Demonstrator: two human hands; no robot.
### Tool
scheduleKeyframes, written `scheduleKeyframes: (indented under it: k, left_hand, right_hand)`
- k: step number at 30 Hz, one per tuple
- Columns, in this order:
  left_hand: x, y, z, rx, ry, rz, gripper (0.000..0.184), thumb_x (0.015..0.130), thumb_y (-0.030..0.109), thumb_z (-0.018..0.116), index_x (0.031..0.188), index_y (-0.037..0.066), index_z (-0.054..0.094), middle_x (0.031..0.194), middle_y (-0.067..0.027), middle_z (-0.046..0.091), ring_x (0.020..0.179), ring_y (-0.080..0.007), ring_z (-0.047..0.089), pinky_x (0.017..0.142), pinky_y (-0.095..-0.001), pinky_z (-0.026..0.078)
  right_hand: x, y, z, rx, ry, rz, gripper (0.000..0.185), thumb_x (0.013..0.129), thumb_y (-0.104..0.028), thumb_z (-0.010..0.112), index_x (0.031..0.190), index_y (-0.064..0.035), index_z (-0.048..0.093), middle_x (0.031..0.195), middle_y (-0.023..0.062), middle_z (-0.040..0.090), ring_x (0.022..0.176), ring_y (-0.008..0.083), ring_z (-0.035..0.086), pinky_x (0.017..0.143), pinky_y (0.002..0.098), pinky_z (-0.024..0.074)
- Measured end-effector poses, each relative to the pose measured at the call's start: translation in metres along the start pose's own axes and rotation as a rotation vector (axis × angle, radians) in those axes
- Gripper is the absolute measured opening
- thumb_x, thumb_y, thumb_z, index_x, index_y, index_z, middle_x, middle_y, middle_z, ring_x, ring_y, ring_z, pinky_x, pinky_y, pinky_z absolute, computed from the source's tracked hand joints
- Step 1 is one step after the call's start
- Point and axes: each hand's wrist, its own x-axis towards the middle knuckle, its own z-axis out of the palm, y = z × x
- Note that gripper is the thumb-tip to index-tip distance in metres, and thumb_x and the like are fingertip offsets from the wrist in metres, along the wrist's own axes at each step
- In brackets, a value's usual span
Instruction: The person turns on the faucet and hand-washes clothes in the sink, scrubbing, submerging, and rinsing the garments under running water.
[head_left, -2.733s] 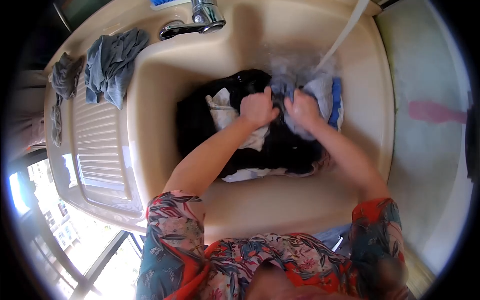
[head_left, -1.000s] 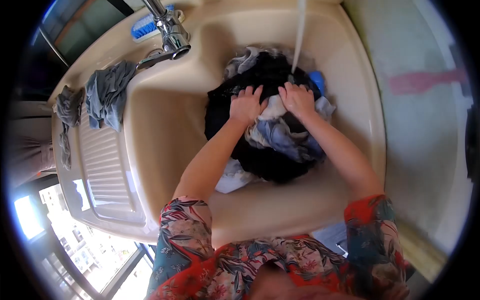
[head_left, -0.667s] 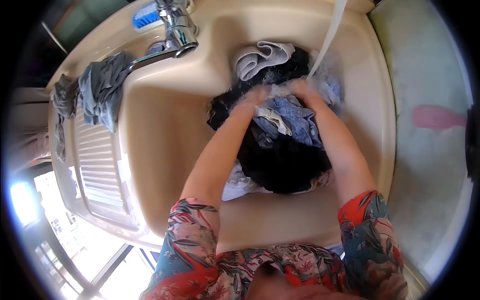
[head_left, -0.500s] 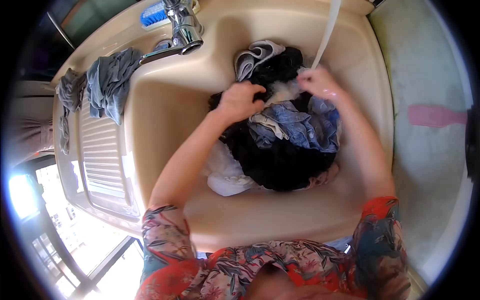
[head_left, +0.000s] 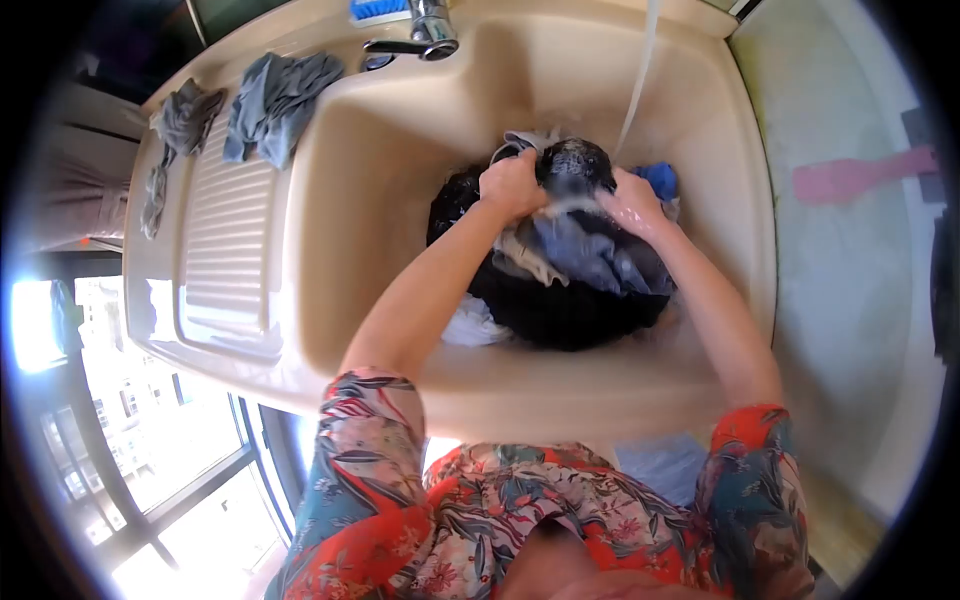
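Soaked laundry lies heaped in the beige sink [head_left: 350,230]. My left hand [head_left: 512,186] is closed on a wet black garment [head_left: 576,160], at the left of its bunched, shiny part. On the other side my right hand [head_left: 634,203] has its fingers curled round the same black cloth; their tips are partly hidden and blurred. Below the hands lie a blue-grey garment [head_left: 590,250] and a cream piece of cloth [head_left: 528,258]. A white cloth [head_left: 474,323] pokes out at the lower left, and a bright blue cloth [head_left: 657,180] shows beyond my right wrist.
A thin stream of water [head_left: 640,85] falls behind my right hand. Grey cloths [head_left: 275,105] lie on the ridged drainboard [head_left: 225,260] at left. A chrome tap [head_left: 432,30] and blue brush [head_left: 378,10] sit at the back. A pink paddle-shaped object [head_left: 835,182] is at right.
My hands have drawn a bunch of the black garment up between them. The camera view has shifted, so the sink and tap sit higher and the tap further right.
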Motion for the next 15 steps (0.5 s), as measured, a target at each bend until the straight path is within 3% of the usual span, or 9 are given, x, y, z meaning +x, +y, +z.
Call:
scheduleKeyframes:
  k: [1,4,6,7,11,15]
  left_hand:
    - [-0.024,0.006,-0.011,0.019,0.015,0.047,0.05,0.062,0.029,0.069,0.102,0.005,0.052,0.089,-0.0204,0.063,0.089,-0.0333,0.061,0.077,-0.0423,0.049]
    - [-0.09,0.024,-0.043,0.085,-0.06,0.176,0.05,0.06,0.027,0.071,0.101,0.005,0.053,0.086,-0.0205,0.063,0.084,-0.0348,0.062,0.074,-0.0425,0.049]
    - [-0.123,0.018,-0.047,0.06,-0.098,0.234,0.052,0.057,0.029,0.074,0.098,0.003,0.053,0.083,-0.0206,0.062,0.082,-0.0359,0.062,0.072,-0.0415,0.05]
    - [-0.138,0.015,-0.047,0.04,-0.135,0.206,0.054,0.057,0.03,0.074,0.098,0.002,0.054,0.083,-0.0209,0.062,0.082,-0.036,0.062,0.072,-0.0411,0.05]
    - [-0.171,-0.009,-0.035,-0.144,-0.224,0.143,0.058,0.056,0.032,0.075,0.098,-0.003,0.056,0.086,-0.0227,0.062,0.081,-0.0354,0.061,0.074,-0.0389,0.049]
    - [-0.136,-0.041,0.001,-0.391,-0.149,0.122,0.056,0.057,0.035,0.074,0.091,-0.007,0.06,0.086,-0.0253,0.062,0.082,-0.0333,0.062,0.076,-0.0371,0.048]
  right_hand:
    - [-0.023,-0.005,0.0,0.008,0.023,-0.058,0.045,0.073,-0.03,0.061,0.106,-0.0007,0.054,0.086,0.025,0.061,0.086,0.0402,0.058,0.077,0.0451,0.0457]
    - [-0.095,-0.029,-0.005,0.096,0.087,-0.192,0.047,0.072,-0.031,0.063,0.109,-0.0032,0.053,0.079,0.0226,0.062,0.075,0.0398,0.06,0.068,0.0456,0.0478]
    - [-0.129,-0.048,-0.008,0.101,-0.035,-0.145,0.049,0.072,-0.031,0.064,0.112,-0.005,0.052,0.075,0.0203,0.062,0.068,0.0378,0.06,0.062,0.0448,0.0486]
    - [-0.136,-0.05,-0.001,0.005,-0.014,-0.186,0.051,0.067,-0.023,0.067,0.114,-0.0064,0.052,0.074,0.0169,0.063,0.065,0.0332,0.062,0.06,0.039,0.0504]
    - [-0.131,-0.053,0.019,-0.02,0.072,-0.392,0.05,0.062,-0.029,0.07,0.104,-0.0078,0.054,0.067,0.0154,0.06,0.063,0.0334,0.061,0.055,0.0414,0.0491]
    - [-0.09,-0.031,0.043,-0.057,0.111,-0.266,0.052,0.062,-0.029,0.071,0.105,-0.006,0.053,0.067,0.0168,0.061,0.064,0.0353,0.061,0.057,0.0433,0.049]
